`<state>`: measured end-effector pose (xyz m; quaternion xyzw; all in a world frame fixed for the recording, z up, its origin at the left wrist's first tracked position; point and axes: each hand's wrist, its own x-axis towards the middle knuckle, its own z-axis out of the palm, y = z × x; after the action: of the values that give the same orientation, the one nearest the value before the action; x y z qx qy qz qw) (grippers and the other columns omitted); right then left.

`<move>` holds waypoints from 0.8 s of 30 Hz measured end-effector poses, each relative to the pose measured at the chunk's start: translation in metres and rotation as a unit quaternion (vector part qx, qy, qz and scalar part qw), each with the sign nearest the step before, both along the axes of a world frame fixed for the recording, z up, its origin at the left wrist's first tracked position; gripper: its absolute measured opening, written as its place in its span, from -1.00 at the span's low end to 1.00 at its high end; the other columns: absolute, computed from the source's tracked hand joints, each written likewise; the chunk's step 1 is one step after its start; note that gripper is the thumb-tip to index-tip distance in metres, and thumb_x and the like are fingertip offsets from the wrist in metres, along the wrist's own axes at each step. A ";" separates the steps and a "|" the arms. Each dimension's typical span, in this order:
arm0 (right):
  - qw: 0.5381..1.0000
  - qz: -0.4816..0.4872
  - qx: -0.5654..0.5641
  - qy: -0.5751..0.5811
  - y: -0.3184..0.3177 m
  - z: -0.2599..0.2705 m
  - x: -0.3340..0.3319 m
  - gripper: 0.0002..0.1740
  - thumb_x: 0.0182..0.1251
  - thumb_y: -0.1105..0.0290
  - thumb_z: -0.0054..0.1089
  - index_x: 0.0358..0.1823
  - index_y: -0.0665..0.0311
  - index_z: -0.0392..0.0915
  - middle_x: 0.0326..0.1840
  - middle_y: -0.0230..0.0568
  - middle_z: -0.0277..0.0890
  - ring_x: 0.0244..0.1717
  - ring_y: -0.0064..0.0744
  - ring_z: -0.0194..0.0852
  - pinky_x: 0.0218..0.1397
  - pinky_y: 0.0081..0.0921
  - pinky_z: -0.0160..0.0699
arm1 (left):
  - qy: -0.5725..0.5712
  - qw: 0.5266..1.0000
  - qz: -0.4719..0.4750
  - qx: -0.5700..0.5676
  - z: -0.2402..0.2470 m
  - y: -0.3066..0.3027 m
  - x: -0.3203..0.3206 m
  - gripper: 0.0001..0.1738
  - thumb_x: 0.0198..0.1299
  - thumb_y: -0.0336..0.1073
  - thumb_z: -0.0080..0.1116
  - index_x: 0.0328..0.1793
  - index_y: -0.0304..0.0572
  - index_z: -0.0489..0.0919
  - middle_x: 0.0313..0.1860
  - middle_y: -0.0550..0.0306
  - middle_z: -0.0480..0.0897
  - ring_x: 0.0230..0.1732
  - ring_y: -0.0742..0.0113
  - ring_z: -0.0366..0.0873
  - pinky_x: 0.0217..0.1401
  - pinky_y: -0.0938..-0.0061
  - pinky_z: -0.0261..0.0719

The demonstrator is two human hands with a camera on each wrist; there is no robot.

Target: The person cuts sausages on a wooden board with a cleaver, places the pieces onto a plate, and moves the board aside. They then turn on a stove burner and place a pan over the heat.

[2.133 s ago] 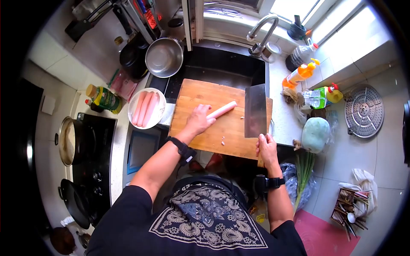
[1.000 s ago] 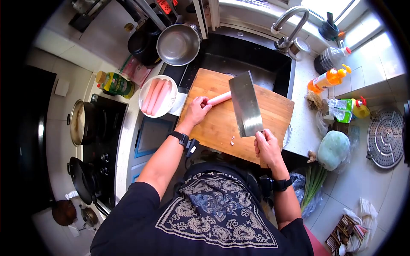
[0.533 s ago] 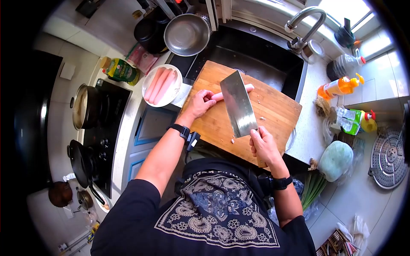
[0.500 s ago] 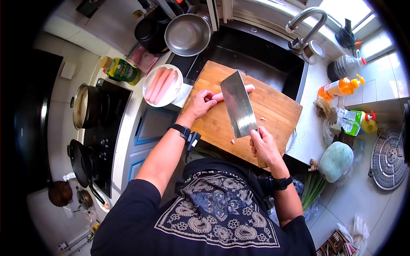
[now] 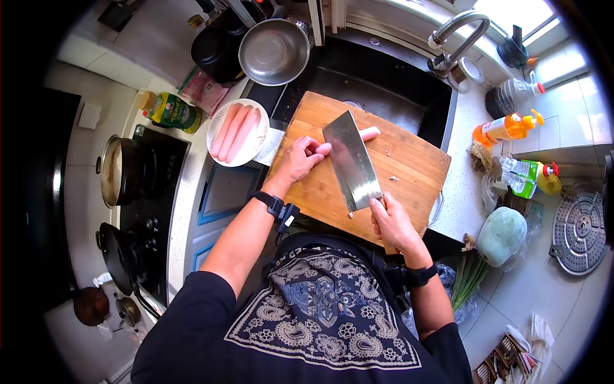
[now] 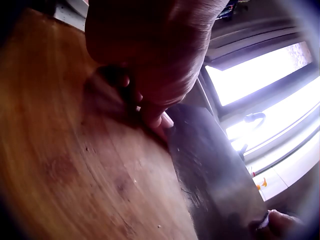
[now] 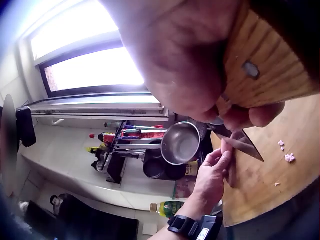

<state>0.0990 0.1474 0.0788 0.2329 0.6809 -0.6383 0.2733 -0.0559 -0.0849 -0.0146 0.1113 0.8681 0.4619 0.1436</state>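
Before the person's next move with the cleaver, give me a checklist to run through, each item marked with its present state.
1. Cleaver held by its wooden handle: ok, gripped in the right hand.
2. Sausage held on the cutting board: ok, the left hand pinches one end.
3. Left fingers well away from the blade: not ok, I'd say; they look close to it.
4. Sausage uncut beneath the blade: cannot tell; the blade hides its middle.
5. Board free of scraps: not ok, pink bits lie on it.
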 end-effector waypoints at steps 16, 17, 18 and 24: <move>0.999 -0.013 0.039 0.027 -0.012 0.010 0.003 -0.73 0.55 0.21 0.03 -0.26 0.23 0.31 -0.54 -0.45 0.30 -0.65 -0.66 0.25 -0.62 -0.58 0.32 | 0.017 1.000 0.004 0.017 -0.014 -0.001 0.000 -0.72 0.08 -0.34 0.41 -0.11 -0.27 0.62 -0.20 0.07 0.66 -0.24 0.29 0.65 -0.11 0.45 0.62; 0.999 -0.011 0.039 0.026 -0.012 0.008 0.004 -0.74 0.55 0.22 0.03 -0.26 0.23 0.31 -0.54 -0.45 0.30 -0.65 -0.65 0.26 -0.61 -0.58 0.33 | 0.017 1.000 0.003 0.021 -0.015 -0.001 0.001 -0.72 0.08 -0.34 0.41 -0.11 -0.27 0.61 -0.20 0.07 0.66 -0.24 0.29 0.65 -0.10 0.45 0.62; 0.999 -0.008 0.038 0.025 -0.013 0.006 0.004 -0.74 0.54 0.23 0.03 -0.26 0.23 0.32 -0.54 -0.45 0.30 -0.64 -0.65 0.26 -0.60 -0.58 0.33 | 0.017 1.000 0.003 0.023 -0.013 -0.002 0.001 -0.73 0.08 -0.35 0.41 -0.12 -0.27 0.61 -0.20 0.07 0.66 -0.23 0.29 0.66 -0.10 0.45 0.62; 0.996 0.016 0.068 0.053 -0.014 0.001 0.004 -0.73 0.54 0.21 0.03 -0.28 0.22 0.31 -0.53 -0.42 0.33 -0.62 -0.63 0.29 -0.55 -0.57 0.36 | 0.029 1.000 0.005 0.010 -0.014 -0.002 0.002 -0.74 0.09 -0.34 0.40 -0.14 -0.26 0.60 -0.21 0.06 0.66 -0.22 0.27 0.66 -0.09 0.44 0.63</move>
<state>0.1025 0.1332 0.0797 0.2059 0.7398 -0.5976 0.2305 -0.0535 -0.0867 -0.0285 0.1217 0.8677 0.4681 0.1145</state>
